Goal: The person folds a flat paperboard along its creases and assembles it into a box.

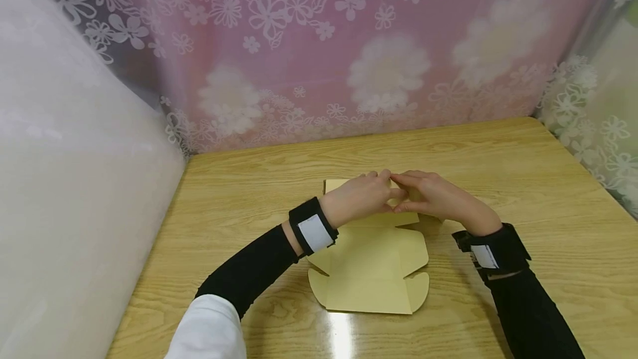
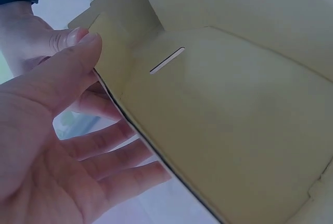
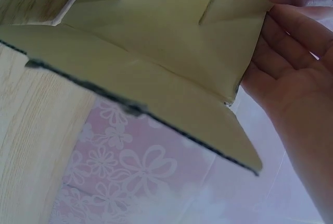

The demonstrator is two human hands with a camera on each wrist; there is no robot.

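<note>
A yellowish-brown cardboard box [image 1: 369, 270], partly folded, lies on the table with its lid and rounded flaps spread toward me. At its far end my left hand [image 1: 356, 195] pinches a raised side panel, thumb on the inner face and fingers behind it, as the left wrist view shows. Close against it, my right hand [image 1: 438, 198] holds the same raised corner between thumb and fingers. A narrow slot [image 2: 167, 61] is cut in the cardboard near that corner. In the right wrist view, a folded flap [image 3: 135, 73] sticks out beside the right hand. The hands cover part of the far panel.
The wood-grain table [image 1: 239, 198] extends around the cardboard. Behind it hangs a pink floral curtain [image 1: 309, 71], with a white sheet [image 1: 75, 154] at the left and a pale floral curtain [image 1: 598, 115] at the right.
</note>
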